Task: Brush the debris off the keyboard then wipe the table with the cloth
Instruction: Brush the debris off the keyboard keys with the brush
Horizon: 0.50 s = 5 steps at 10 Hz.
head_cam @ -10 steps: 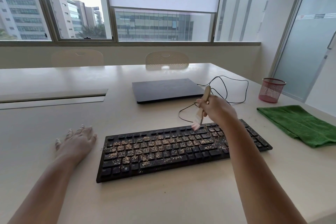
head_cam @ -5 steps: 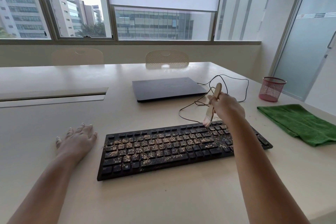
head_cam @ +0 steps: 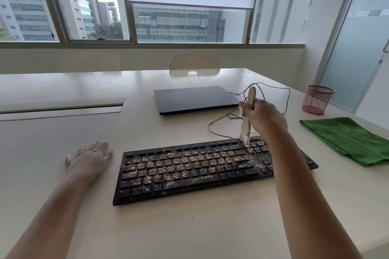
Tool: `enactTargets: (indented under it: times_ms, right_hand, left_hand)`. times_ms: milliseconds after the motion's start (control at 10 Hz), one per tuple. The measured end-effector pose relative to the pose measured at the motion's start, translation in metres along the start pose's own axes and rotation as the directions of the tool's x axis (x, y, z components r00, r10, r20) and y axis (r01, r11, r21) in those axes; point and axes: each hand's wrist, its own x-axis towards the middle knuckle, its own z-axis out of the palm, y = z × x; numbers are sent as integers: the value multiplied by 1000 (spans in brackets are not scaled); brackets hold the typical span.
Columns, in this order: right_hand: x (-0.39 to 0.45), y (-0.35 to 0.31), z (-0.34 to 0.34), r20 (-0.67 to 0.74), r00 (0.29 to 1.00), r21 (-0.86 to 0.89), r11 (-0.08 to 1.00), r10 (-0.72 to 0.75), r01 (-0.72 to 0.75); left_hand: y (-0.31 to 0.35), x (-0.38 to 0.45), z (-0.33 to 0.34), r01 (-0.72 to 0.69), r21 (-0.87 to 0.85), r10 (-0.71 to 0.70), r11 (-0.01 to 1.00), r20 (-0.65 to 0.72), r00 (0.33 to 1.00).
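Observation:
A black keyboard (head_cam: 189,171) lies on the beige table (head_cam: 189,227), its keys covered with tan crumb-like debris. My right hand (head_cam: 263,116) grips the wooden handle of a small paintbrush (head_cam: 246,130), held nearly upright. The pale bristles touch the upper right keys of the keyboard. My left hand (head_cam: 90,159) rests flat on the table, fingers straight, just left of the keyboard. A folded green cloth (head_cam: 353,139) lies on the table to the right, apart from both hands.
A closed dark laptop (head_cam: 193,99) sits behind the keyboard, with a black cable (head_cam: 273,90) looping beside it. A red mesh cup (head_cam: 316,100) stands at the far right near the table edge. Two chairs stand beyond the table's far side.
My right hand has carried the brush rightward along the keyboard's top rows, and the handle now stands more upright. My left hand has stayed flat in place.

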Motion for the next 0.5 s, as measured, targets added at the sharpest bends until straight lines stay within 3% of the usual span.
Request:
enactTargets:
  times_ms: [200,300,500]
  right_hand:
    - [-13,-16,9,185,974,-20,991,-129,135]
    - [-18,-28,16,220,951,72,976,-216,205]
    - [-14,-20,4,75,989,32,992,-124,122]
  left_hand:
    - [0,0,1,1,4,-1,1000,8,1000]
    - [0,0,0,-2,6,2,1000,8,1000]
    - [0,0,-1,-4,10,4,1000,19,1000]
